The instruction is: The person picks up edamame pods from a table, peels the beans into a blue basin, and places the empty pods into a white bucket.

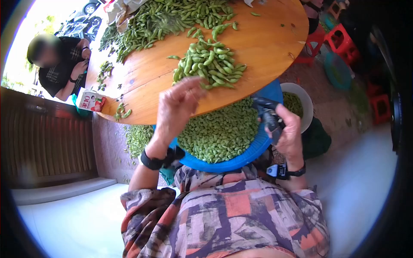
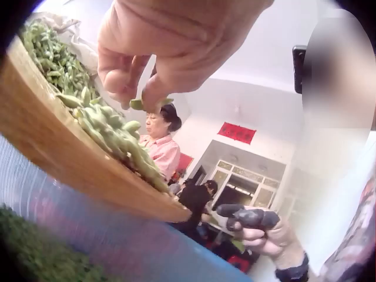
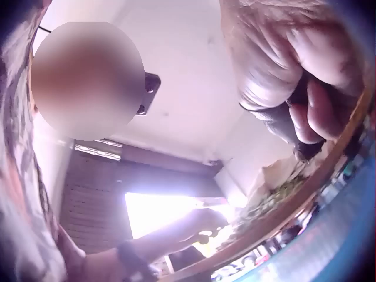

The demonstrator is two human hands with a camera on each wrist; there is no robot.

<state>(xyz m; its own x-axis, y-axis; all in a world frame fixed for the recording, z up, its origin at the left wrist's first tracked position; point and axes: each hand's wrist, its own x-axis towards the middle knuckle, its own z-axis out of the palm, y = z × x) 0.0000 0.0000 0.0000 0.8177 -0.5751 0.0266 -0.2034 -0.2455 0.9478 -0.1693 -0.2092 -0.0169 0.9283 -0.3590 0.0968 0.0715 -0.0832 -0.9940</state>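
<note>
One green pod (image 2: 136, 105) in left hand (image 1: 177, 103), one blue basin (image 1: 232, 165) nearby

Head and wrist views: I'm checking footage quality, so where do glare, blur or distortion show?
Head: barrel distortion, glare on the round brown wooden table, bare left hand with blurred fingers; left wrist: the blue plastic basin looks soft; right wrist: the bright rectangular opening is blown out.
</note>
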